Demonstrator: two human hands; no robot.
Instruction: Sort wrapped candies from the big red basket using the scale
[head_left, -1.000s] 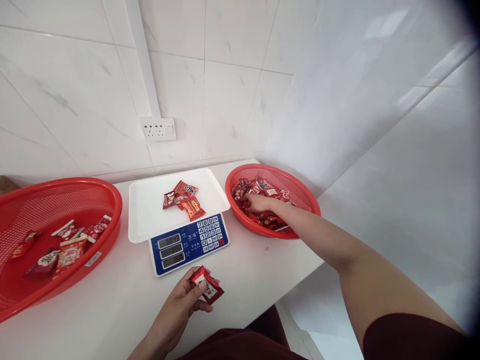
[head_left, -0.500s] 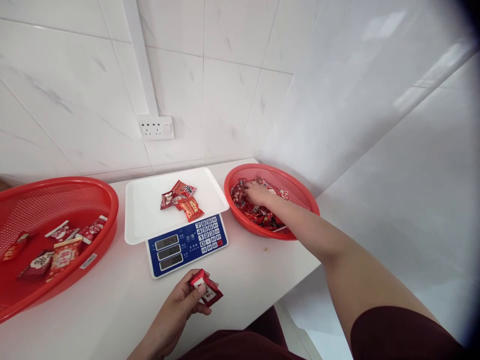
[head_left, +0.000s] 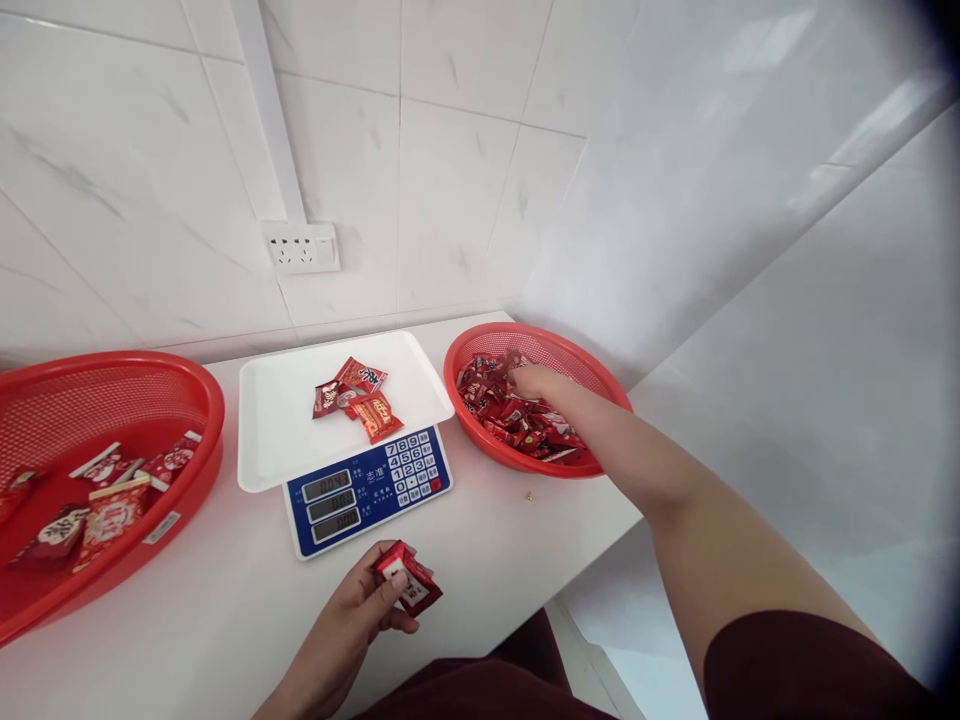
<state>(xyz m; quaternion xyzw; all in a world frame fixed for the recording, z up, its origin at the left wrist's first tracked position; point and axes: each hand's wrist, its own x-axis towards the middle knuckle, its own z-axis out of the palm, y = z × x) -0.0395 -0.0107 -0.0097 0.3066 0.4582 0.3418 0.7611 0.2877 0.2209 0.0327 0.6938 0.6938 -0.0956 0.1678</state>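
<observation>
My left hand (head_left: 367, 600) is closed on a small red snack packet (head_left: 411, 582) with a white label, held over the table in front of the scale. Reaching into the right red basket (head_left: 480, 430), my right hand (head_left: 531, 382) is among many red wrapped packets (head_left: 517, 420); its fingers are sunk in the pile and hidden. Several red packets (head_left: 358, 398) lie in a small heap on the white tray (head_left: 281, 430) of the digital scale (head_left: 375, 490). The scale's display (head_left: 330, 486) shows faint digits.
A larger red basket (head_left: 187, 400) at the left holds several loose packets (head_left: 112, 510). A tiny gold-coloured bit (head_left: 529, 496) lies on the white table (head_left: 480, 540). A socket (head_left: 302, 248) is on the tiled wall behind.
My right hand has moved slightly right and deeper into the packets, its fingers now hidden. The view has shifted a little. My left hand keeps its packet.
</observation>
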